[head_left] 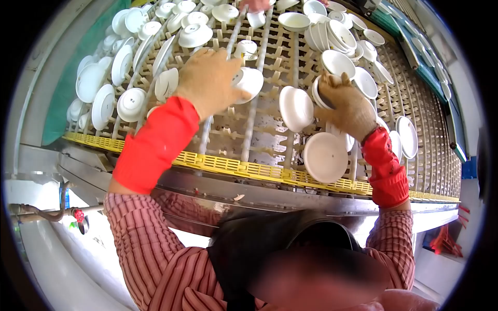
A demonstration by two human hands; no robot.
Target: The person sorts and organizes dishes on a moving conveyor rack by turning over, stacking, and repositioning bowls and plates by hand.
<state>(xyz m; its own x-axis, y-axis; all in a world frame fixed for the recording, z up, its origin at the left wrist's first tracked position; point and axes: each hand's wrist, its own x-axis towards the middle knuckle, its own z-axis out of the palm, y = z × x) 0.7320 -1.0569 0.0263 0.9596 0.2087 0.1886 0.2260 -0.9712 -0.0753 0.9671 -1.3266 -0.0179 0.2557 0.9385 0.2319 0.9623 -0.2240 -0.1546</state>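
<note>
Remotely, I see the left hand (207, 82) spread, a white cup (252, 83) just rightward. Whether the right hand (351, 105) grips, I can't tell.

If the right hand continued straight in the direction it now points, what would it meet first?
Probably the white bowl just beyond the right hand, though depth is unclear here.
</note>
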